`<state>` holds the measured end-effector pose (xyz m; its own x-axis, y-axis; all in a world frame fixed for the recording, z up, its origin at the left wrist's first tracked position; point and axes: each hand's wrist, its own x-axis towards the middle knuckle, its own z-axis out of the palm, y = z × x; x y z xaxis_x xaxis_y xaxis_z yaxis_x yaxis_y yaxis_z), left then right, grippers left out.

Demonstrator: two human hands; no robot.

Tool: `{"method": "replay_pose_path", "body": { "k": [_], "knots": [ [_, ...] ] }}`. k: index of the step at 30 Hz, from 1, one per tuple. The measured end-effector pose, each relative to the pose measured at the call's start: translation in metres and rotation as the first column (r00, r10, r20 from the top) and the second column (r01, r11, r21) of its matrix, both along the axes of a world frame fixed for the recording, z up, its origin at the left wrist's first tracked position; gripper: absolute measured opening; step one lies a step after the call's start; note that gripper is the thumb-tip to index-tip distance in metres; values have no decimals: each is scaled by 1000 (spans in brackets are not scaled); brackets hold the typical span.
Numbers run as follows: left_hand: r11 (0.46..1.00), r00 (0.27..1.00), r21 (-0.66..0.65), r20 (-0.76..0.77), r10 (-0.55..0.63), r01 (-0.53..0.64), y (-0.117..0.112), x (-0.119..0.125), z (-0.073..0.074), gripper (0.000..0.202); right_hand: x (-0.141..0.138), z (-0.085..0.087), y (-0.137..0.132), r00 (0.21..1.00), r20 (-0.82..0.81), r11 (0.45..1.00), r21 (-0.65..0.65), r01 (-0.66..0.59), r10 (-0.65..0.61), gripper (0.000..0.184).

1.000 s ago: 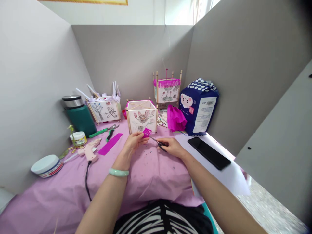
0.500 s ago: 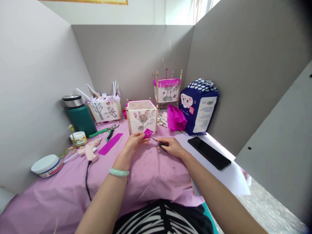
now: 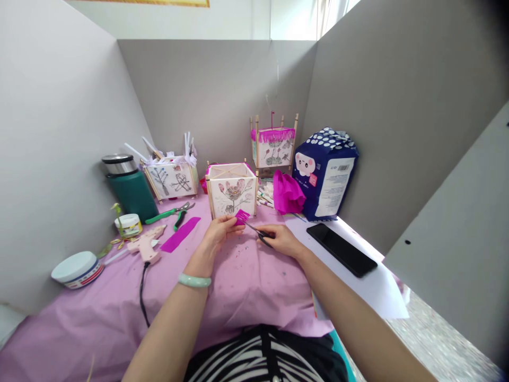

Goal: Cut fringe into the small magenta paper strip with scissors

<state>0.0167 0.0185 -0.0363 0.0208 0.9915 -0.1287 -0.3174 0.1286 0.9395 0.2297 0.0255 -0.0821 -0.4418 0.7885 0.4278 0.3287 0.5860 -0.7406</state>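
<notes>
My left hand (image 3: 218,231) pinches a small fringed piece of magenta paper (image 3: 241,216) just above the purple cloth (image 3: 238,286). My right hand (image 3: 279,239) is closed on the handles of small scissors (image 3: 257,232), whose blades point left at the paper's edge. Right behind the hands stands a small square paper lantern (image 3: 231,190) with a flower drawing and wooden sticks. A jade bangle sits on my left wrist.
A glue gun (image 3: 147,245), green pliers (image 3: 170,213), a magenta strip (image 3: 180,234), a small jar (image 3: 128,225), a tape roll (image 3: 75,269) and a green flask (image 3: 129,187) lie left. Two more lanterns (image 3: 170,179) (image 3: 273,144), crumpled magenta paper (image 3: 287,194), a blue pack (image 3: 324,172) and a phone (image 3: 341,249) are behind and right. Grey partitions enclose the table.
The magenta paper piece has shifted slightly in my left fingers against the scissor blades. Both hands otherwise stay in place.
</notes>
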Motion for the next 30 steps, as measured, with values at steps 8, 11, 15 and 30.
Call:
{"method": "replay_pose_path", "body": {
  "k": [8, 11, 15, 30],
  "knots": [
    [1000, 1000, 10, -1, -14, 14, 0, -1, -2, 8, 0, -4, 3, 1000, -5, 1000, 11, -1, 1, 37],
    [1000, 1000, 12, 2, -17, 16, 1, -1, -2, 6, 0, -4, 3, 1000, -5, 1000, 11, -7, 7, 37],
    [1000, 1000, 10, 5, -7, 7, 1, -1, -2, 5, -1, -1, 1, 1000, -14, 1000, 0, -4, 4, 37],
    [1000, 1000, 9, -6, -11, 11, -1, 0, -1, 7, -1, 0, 0, 1000, 8, 1000, 22, -1, 0, 36]
  ]
}}
